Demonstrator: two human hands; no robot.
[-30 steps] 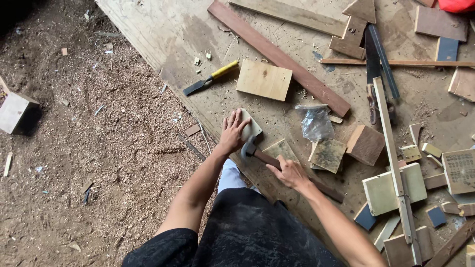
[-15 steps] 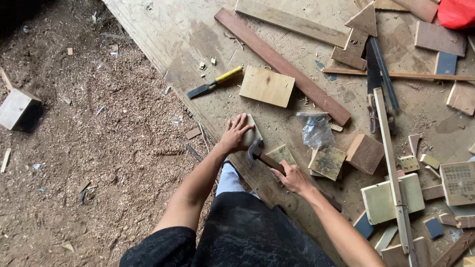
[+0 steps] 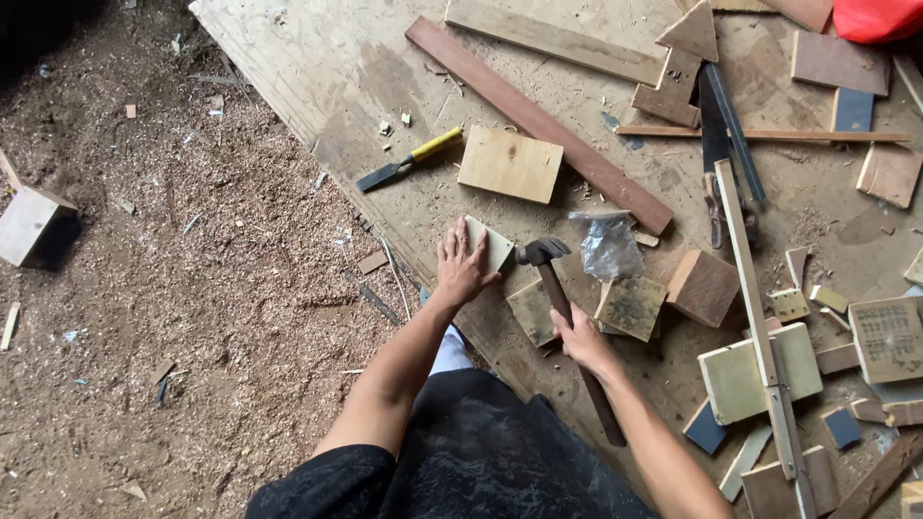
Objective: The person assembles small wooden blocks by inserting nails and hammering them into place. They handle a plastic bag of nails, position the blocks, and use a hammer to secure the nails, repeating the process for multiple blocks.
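Head view: the person kneels at the edge of a large plywood surface that lies on a sawdust-covered floor. The left hand lies flat with its fingers spread apart, pressing down on a small pale wood block near the board's edge. The right hand has its fingers clamped around the wooden handle of a hammer, gripping it about midway along; the dark metal head is raised just beside the pale block, to its right, and whether it touches the block cannot be told. Two more small square blocks lie close to the hammer: one under the handle, another just right of it. A crumpled clear plastic bag sits just past the hammer head. Farther up lie a flat square board, a chisel with a yellow handle and a long dark plank. Many offcuts are scattered to the right, with a saw among them.
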